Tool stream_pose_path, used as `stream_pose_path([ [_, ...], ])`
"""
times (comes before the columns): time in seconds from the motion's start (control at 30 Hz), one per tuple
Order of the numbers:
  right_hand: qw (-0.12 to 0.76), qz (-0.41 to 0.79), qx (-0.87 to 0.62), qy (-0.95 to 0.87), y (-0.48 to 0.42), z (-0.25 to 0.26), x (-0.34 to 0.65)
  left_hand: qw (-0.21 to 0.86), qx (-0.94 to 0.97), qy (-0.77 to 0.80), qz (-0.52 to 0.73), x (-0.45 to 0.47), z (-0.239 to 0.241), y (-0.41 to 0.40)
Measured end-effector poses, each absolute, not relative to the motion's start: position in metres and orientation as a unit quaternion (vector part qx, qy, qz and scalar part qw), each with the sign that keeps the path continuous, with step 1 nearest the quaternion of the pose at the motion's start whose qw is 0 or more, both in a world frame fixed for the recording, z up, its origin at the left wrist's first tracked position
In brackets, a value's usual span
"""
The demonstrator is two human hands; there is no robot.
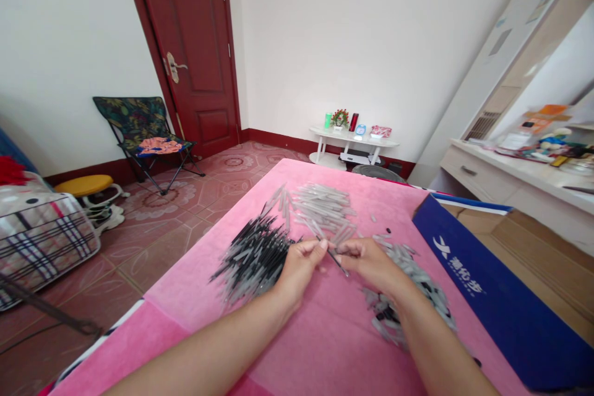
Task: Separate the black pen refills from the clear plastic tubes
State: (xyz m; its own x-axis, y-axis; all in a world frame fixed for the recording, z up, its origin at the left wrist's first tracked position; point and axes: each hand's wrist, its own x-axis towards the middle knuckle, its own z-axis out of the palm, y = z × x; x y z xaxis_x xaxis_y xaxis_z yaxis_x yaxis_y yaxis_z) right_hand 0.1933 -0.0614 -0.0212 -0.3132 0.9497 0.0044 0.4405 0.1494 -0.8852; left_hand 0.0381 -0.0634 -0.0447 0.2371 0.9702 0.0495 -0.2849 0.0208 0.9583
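Note:
A slim dark pen (342,267) slants between my two hands over the pink cloth. My left hand (301,263) pinches its upper end between thumb and fingertips. My right hand (366,263) is closed on it from the other side, lower down, with its fingers curled. Left of my left hand lies a heap of black and grey pens (253,253). Just beyond both hands is a pile of clear, tube-like pen barrels (322,201). Small clear and black pieces like pen caps (429,288) are scattered beside and partly behind my right forearm.
The pink cloth (223,266) covers the table. A blue cardboard box (492,284) stands open along its right side. Farther off are a folding chair (143,130), a yellow stool (83,184), a low white table (352,136) and a cluttered white cabinet (505,176).

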Motion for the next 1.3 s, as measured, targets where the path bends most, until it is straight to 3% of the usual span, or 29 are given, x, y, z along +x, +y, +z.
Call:
stream_pose_path([
  [0.17,0.280,0.407,-0.492,-0.717,-0.064,-0.011,0.194,0.604,0.488,0.357,0.519,0.036,-0.042,-0.064],
  [0.37,0.391,0.309,-0.527,-0.688,-0.065,-0.001,0.189,0.527,0.571,0.361,0.516,0.034,-0.039,-0.062],
  [0.53,0.423,0.225,-0.527,-0.702,-0.074,0.005,0.172,0.498,0.629,0.321,0.503,0.041,-0.033,-0.071],
  [0.67,0.448,0.202,-0.529,-0.691,-0.081,0.018,0.169,0.528,0.605,0.322,0.501,0.042,-0.031,-0.075],
  [0.8,0.574,0.236,-0.520,-0.587,-0.083,0.031,0.180,0.631,0.438,0.335,0.545,0.037,-0.033,-0.066],
  [0.97,0.702,0.169,-0.468,-0.510,-0.091,0.038,0.180,0.730,0.197,0.273,0.595,0.029,-0.035,-0.047],
  [1.3,0.700,0.073,-0.442,-0.556,-0.107,0.037,0.155,0.743,0.134,0.252,0.606,0.029,-0.032,-0.045],
])
